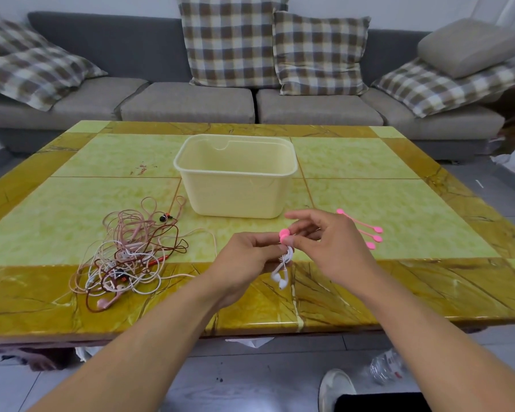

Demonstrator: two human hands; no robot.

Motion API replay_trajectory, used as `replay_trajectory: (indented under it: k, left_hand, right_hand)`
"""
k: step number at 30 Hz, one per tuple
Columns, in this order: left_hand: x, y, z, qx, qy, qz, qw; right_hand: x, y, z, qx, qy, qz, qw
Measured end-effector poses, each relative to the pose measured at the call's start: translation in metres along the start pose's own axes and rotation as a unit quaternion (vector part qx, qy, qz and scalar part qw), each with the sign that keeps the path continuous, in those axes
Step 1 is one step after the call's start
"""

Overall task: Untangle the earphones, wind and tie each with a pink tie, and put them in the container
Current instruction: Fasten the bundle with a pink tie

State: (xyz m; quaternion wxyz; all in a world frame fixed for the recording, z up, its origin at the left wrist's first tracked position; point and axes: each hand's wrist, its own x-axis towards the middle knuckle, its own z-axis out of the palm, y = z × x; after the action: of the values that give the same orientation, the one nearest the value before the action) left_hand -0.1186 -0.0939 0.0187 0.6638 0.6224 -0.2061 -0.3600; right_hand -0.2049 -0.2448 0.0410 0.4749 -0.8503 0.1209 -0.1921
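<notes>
Left hand [244,257]: your fingers curl round a wound white earphone [283,270], just in front of the container [235,185], earbuds dangling. Right hand [324,242]: your thumb and finger pinch the pink tie [285,235] on that coil, other fingers spread. Spare pink ties [366,230]: right of container. Tangled earphones [125,251]: front-left of container.

pale yellow container [235,185], pink ties [369,230], white earphones [281,276], green-and-ochre marbled table [369,162], possibly brown-checked cushions [231,40]
</notes>
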Motion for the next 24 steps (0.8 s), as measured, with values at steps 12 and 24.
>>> replay_trajectory:
  k: [12, 24]
  left_hand:
    - [-0.001, -0.001, 0.003, -0.028, 0.026, -0.005, 0.999]
    - [0.002, -0.006, 0.007, 0.061, 0.100, 0.067, 0.991]
  right_hand:
    - [0.001, 0.005, -0.003, 0.034, 0.024, 0.050, 0.998]
    - [-0.005, 0.003, 0.013, -0.013, 0.060, 0.089, 0.994]
